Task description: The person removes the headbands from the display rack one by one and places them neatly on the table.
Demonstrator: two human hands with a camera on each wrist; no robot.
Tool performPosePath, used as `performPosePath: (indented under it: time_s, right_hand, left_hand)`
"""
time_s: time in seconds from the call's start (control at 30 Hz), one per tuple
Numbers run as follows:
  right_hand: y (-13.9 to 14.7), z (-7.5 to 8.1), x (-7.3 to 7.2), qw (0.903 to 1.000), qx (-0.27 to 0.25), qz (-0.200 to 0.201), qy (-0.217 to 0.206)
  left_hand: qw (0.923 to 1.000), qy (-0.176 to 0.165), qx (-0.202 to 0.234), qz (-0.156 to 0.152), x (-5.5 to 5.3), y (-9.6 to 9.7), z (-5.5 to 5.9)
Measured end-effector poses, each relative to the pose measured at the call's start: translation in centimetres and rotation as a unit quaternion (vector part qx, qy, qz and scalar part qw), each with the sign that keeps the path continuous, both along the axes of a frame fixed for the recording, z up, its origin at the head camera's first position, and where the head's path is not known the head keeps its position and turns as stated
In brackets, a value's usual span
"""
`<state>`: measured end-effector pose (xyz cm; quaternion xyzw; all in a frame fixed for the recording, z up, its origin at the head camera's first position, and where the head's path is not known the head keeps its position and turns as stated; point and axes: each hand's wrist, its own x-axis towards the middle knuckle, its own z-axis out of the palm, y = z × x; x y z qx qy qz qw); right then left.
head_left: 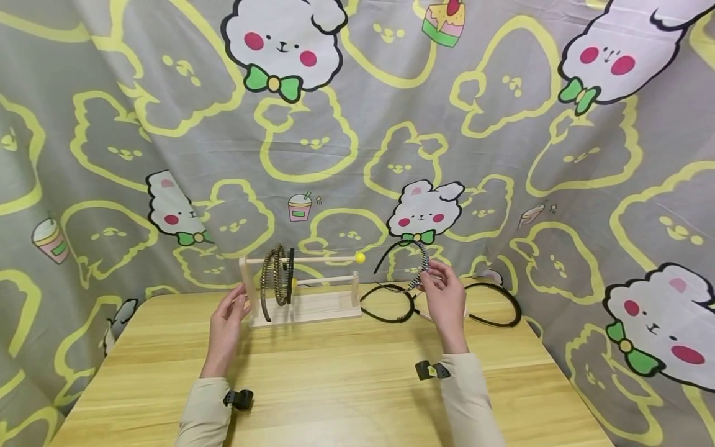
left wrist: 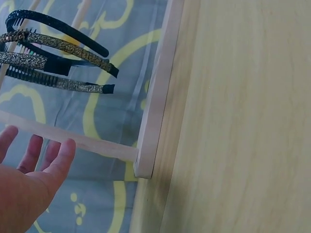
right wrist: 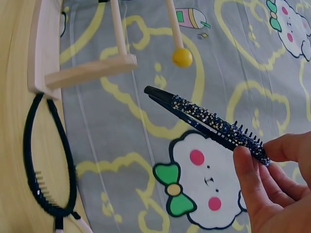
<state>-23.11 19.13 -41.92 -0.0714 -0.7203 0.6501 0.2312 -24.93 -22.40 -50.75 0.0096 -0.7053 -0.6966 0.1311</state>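
My right hand (head_left: 444,298) pinches a glittery headband (right wrist: 214,124) with dark comb teeth, between thumb and fingers. It is raised above the table, to the right of a wooden headband rack (head_left: 335,308), with its tips towards the rack in the right wrist view. My left hand (head_left: 226,313) is at the rack's left upright (left wrist: 97,146), its fingers extended and fingertips right at the wood. On the rack's upper rod (head_left: 329,259), tipped with a yellow ball (head_left: 360,257), hang several headbands: gold glittery ones (head_left: 265,285) and a black one (head_left: 290,273) to their right.
A black headband (head_left: 385,321) lies on the table (head_left: 329,385) by the rack's right end. Another black headband (head_left: 516,307) lies farther right, beyond my right hand. A grey curtain (head_left: 335,149) with cartoon prints hangs behind and beside the table.
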Motion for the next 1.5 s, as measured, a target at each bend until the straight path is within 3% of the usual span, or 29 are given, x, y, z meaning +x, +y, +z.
performPosePath:
  time_s: [0.3, 0.53, 0.83, 1.03, 1.3, 1.5]
  right_hand:
    - [3.1, -0.3, 2.4, 0.9995, -0.002, -0.028, -0.011]
    - [6.8, -1.2, 4.7, 0.9967, -0.002, -0.078, -0.021]
    - [11.4, -3.1, 7.6, 0.9912, -0.021, -0.119, -0.054]
    - [14.0, -5.0, 8.8, 0.9891, -0.023, -0.119, -0.083]
    - [17.1, -7.6, 9.8, 0.9828, -0.081, -0.108, -0.126]
    - [19.1, -9.3, 10.4, 0.9768, -0.035, -0.116, -0.177]
  left_hand:
    - [0.9999, -0.002, 0.009, -0.006, 0.1, 0.1, 0.0]
    - [0.9999, -0.006, 0.01, -0.004, 0.0, 0.1, 0.2]
    - [0.9999, 0.003, 0.01, -0.004, 0.1, -0.2, 0.1]
    - [0.9999, 0.001, 0.014, -0.001, 0.1, -0.2, 0.0]
    - [0.9998, 0.005, 0.016, -0.005, 0.0, -0.1, 0.1]
    - [0.9999, 0.001, 0.013, -0.003, -0.1, -0.1, 0.1]
